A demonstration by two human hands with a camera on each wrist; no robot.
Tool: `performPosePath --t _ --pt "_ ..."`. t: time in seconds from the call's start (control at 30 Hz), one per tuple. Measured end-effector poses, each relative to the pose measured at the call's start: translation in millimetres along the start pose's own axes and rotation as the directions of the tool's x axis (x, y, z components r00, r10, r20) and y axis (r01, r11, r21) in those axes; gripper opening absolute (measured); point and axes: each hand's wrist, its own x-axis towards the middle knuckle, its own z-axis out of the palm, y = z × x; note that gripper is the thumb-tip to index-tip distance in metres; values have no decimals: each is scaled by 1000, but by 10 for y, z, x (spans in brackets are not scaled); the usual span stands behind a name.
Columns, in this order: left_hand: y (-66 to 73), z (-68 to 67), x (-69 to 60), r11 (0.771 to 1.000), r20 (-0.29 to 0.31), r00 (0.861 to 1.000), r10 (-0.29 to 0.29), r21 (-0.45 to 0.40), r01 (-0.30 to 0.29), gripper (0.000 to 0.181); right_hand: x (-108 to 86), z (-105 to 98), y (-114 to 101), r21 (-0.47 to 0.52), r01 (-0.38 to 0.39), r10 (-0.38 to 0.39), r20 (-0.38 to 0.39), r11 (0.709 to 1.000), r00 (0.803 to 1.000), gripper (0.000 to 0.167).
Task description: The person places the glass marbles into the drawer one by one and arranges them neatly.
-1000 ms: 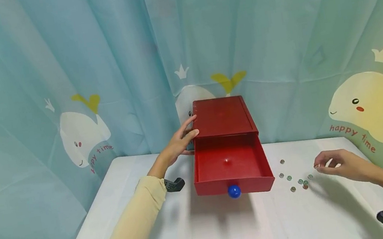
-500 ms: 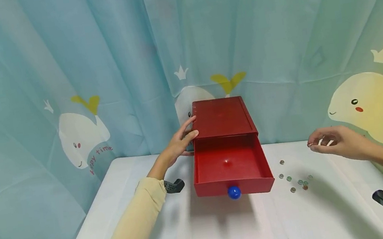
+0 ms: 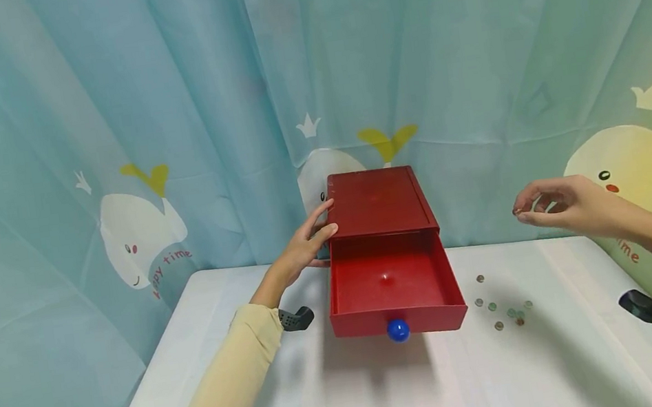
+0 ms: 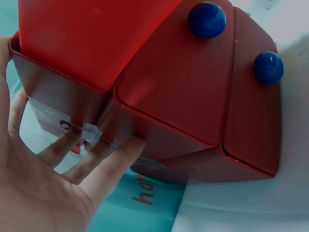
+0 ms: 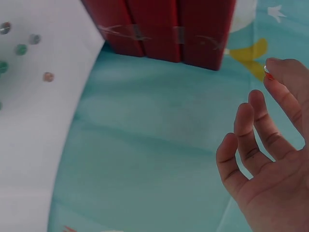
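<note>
A red drawer box (image 3: 377,203) stands on the table, its top drawer (image 3: 384,282) pulled out and nothing visible inside. My left hand (image 3: 298,252) rests with spread fingers against the box's left side; in the left wrist view the hand (image 4: 46,186) touches the side wall (image 4: 159,140). Raised at the right, my right hand (image 3: 576,203) pinches a small marble between thumb and index finger. The right wrist view shows that marble (image 5: 268,74), red and white, at the tips of the hand (image 5: 275,169), with the other fingers loosely bent.
Several small glass marbles (image 3: 493,306) lie on the white table (image 3: 391,403) to the right of the box. A blue knob (image 3: 398,331) sticks out from the drawer front. Behind the table hangs a blue-green curtain (image 3: 458,73) with printed whales.
My right hand has risen from near the marbles and moved slightly left, holding its small marble. My left hand has stayed against the box, and the drawer has not moved.
</note>
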Motion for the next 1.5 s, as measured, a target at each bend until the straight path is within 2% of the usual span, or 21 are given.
performPosePath --t 0.23,0.43,0.63,0.8,1.03,1.3,1.5 --pt "6 12 -8 1000 -1 1000 5 1 -5 64 168 -92 -131 12 -70 71 -47 997 996 17" --pt "7 12 -11 1000 -6 1000 7 6 -7 63 287 -104 -229 11 -82 82 -27 997 996 16" --pt "0 12 -7 1000 -10 1000 -1 9 1 63 457 -80 -352 4 -16 16 31 1000 999 17" --pt "-5 13 -1 1000 -14 1000 -3 10 3 63 643 -45 -486 29 41 -44 116 999 992 16" --pt "-2 8 3 1000 -11 1000 4 10 -4 65 896 54 -746 96 56 -79 253 994 964 10" --pt "-7 1 8 1000 -11 1000 0 9 0 65 1165 246 -967 160 130 -182 369 978 912 11" --pt "-4 0 11 1000 -7 1000 1 7 -1 65 1317 432 -1099 187 142 -210 427 972 879 12"
